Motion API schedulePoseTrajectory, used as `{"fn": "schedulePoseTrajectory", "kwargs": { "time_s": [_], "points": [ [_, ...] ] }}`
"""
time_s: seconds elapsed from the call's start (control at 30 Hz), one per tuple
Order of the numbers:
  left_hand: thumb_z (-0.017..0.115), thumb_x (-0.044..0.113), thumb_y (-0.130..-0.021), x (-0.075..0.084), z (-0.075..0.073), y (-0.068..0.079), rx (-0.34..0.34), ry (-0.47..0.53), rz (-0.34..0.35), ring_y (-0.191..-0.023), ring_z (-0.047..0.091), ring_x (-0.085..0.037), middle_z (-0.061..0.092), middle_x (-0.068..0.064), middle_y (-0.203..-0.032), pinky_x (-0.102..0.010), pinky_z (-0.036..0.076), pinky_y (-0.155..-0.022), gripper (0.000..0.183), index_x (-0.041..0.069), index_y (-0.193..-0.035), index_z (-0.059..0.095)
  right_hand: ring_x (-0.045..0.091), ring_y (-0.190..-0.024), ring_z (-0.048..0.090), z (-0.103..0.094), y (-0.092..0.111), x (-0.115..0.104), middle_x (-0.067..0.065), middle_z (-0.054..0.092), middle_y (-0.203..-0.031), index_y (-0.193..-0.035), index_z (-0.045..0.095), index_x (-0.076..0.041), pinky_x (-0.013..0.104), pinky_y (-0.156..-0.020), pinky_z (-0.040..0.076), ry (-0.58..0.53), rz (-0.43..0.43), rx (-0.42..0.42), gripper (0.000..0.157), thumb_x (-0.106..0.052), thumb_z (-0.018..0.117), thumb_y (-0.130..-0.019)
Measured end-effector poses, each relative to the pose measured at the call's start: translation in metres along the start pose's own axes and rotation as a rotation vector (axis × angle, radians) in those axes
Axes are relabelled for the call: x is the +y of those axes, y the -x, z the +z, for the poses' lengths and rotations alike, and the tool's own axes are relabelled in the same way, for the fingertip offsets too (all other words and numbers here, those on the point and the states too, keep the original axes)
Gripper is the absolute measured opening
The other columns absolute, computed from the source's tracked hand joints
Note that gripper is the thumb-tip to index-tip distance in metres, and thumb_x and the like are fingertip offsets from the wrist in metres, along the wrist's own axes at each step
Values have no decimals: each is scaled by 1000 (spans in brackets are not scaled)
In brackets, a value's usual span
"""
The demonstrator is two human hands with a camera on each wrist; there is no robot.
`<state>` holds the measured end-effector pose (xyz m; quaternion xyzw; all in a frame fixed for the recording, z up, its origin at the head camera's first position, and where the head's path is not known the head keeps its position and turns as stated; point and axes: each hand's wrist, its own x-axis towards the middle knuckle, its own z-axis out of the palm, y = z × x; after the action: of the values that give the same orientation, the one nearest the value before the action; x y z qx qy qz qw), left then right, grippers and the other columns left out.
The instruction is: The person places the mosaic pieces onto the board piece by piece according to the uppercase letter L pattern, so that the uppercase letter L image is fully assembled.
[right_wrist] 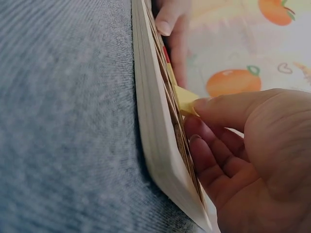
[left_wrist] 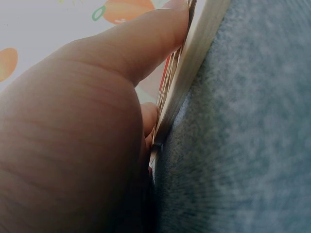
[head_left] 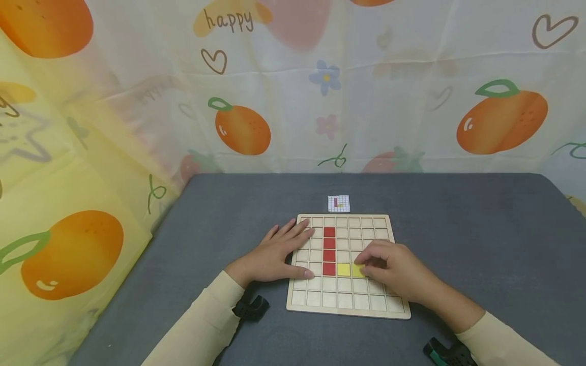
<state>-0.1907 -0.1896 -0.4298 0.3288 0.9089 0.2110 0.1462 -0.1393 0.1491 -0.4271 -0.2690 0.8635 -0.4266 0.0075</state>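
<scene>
A wooden grid board (head_left: 338,311) lies on the dark table. Down one of its columns runs a line of several red square tiles (head_left: 329,243). Beside the lowest red one sits a yellow tile (head_left: 343,270). My right hand (head_left: 400,269) pinches a second yellow tile (right_wrist: 184,100) between thumb and fingers, in the cell right of the first; in the right wrist view this tile stands tilted out of the grid. With fingers spread, my left hand (head_left: 276,256) rests on the board's left side, thumb and fingertips over the outer cells.
Behind the board lies a small card (head_left: 339,204) printed with a grid and a red and yellow pattern. A fruit-print cloth (head_left: 284,101) hangs along the table's back edge and left side. Dark wrist straps (head_left: 251,308) show on both forearms.
</scene>
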Motion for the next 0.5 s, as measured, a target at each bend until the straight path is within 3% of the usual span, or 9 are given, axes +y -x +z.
{"fn": "schedulePoseTrajectory", "kwargs": {
  "time_s": [0.5],
  "points": [
    [70, 70, -98, 0, 0, 1, 7, 4, 9, -166, -5, -26, 3, 4, -182, -60, -5, -127, 105, 25, -177, 19, 9, -87, 55, -2, 3, -3, -9, 61, -106, -114, 86, -11, 30, -71, 50, 13, -33, -57, 17, -5, 81, -99]
  ]
}}
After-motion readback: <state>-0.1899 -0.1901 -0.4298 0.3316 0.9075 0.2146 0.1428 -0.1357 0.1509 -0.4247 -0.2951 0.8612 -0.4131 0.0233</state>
